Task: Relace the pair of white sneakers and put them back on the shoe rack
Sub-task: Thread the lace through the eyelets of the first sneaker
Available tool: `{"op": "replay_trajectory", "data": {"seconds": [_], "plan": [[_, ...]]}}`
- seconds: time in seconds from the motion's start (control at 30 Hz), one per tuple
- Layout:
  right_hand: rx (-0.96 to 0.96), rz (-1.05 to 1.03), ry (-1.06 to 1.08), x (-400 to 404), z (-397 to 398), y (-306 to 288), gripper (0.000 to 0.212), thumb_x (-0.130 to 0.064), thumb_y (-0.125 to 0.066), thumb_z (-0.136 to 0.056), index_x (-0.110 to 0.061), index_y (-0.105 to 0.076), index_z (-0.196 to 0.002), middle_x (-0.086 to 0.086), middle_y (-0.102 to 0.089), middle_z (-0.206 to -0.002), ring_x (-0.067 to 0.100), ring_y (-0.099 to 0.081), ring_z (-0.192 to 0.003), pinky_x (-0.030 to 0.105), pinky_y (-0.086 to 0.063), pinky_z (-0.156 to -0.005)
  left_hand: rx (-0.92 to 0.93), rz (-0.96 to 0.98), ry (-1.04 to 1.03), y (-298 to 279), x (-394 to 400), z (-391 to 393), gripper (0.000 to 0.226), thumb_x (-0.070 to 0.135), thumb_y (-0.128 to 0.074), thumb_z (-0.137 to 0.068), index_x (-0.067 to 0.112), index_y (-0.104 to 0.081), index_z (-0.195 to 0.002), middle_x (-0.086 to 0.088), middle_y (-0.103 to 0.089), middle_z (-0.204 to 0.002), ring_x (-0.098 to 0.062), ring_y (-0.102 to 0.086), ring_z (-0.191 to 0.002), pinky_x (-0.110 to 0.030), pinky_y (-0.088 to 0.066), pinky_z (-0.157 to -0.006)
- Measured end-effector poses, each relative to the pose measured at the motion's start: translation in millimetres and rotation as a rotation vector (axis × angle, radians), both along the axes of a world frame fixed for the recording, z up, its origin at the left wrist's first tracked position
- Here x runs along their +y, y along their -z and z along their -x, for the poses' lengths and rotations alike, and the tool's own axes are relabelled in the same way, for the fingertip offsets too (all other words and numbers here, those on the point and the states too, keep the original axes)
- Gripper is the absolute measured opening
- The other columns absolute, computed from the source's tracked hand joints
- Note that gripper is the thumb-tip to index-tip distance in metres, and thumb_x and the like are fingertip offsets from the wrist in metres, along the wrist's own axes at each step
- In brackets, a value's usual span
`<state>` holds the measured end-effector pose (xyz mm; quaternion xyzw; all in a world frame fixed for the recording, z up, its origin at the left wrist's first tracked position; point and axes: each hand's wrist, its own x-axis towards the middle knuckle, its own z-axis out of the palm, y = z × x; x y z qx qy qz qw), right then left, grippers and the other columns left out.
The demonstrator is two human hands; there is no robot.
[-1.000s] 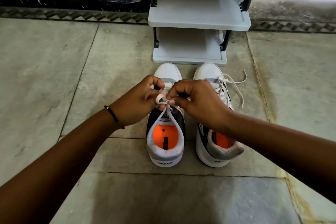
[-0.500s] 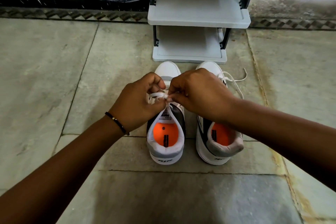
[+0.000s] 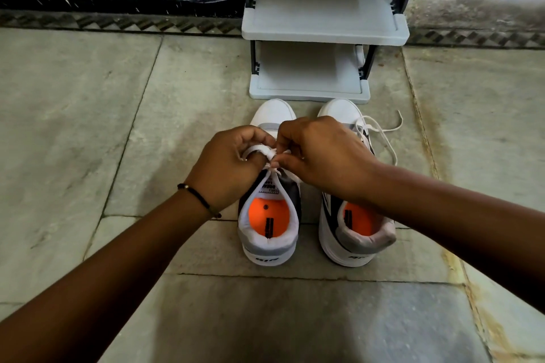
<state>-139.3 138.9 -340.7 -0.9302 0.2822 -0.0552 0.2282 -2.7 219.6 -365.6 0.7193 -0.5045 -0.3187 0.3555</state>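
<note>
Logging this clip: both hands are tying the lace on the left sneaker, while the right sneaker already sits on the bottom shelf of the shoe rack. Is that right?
Not quite. In the head view, the right sneaker stands on the floor beside the left sneaker, in front of the shoe rack, its lace loose. The left hand and right hand are indeed working the left sneaker's lace.

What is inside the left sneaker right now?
The left sneaker shows an orange insole with a black mark, and the tongue label. The toe end is hidden under both hands.
</note>
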Motion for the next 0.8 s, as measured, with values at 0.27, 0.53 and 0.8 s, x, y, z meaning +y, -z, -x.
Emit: {"op": "replay_trajectory", "data": {"seconds": [0.27, 0.53, 0.8], "plan": [[-0.007, 0.016, 0.005, 1.1, 0.2, 0.0, 0.010, -0.027, -0.060, -0.083, -0.018, -0.058, -0.086, -0.002, -0.060, -0.083, 0.015, -0.048, -0.072, 0.023, -0.030, -0.048, 0.350, -0.100, -0.153, -12.6, -0.2, -8.4, 0.011, 0.013, -0.058, -0.086, 0.015, -0.069, -0.086, 0.011, -0.069, -0.069, 0.007, -0.063, -0.056, -0.004, -0.044, -0.047], [-0.026, 0.043, -0.005, 0.8, 1.6, 1.9, 0.011, -0.030, -0.060, -0.082, -0.020, -0.057, -0.085, -0.002, -0.061, -0.084, 0.018, -0.054, -0.074, 0.027, -0.033, -0.051, 0.169, -0.058, -0.175, -15.8, 1.3, -11.0, 0.016, 0.010, -0.074, -0.072, 0.020, -0.063, -0.077, -0.002, -0.068, -0.067, 0.006, -0.058, -0.046, -0.002, -0.041, -0.045], [-0.060, -0.022, 0.061, -7.2, 16.6, 10.1, 0.007, -0.018, -0.069, -0.075, -0.017, -0.062, -0.076, -0.006, -0.057, -0.077, 0.017, -0.057, -0.075, 0.032, -0.047, -0.063, -0.066, 0.029, -0.205, -5.2, 9.3, -21.2, 0.027, 0.007, -0.062, -0.081, 0.030, -0.051, -0.070, 0.001, -0.064, -0.065, 0.001, -0.057, -0.053, 0.000, -0.038, -0.050]]}}
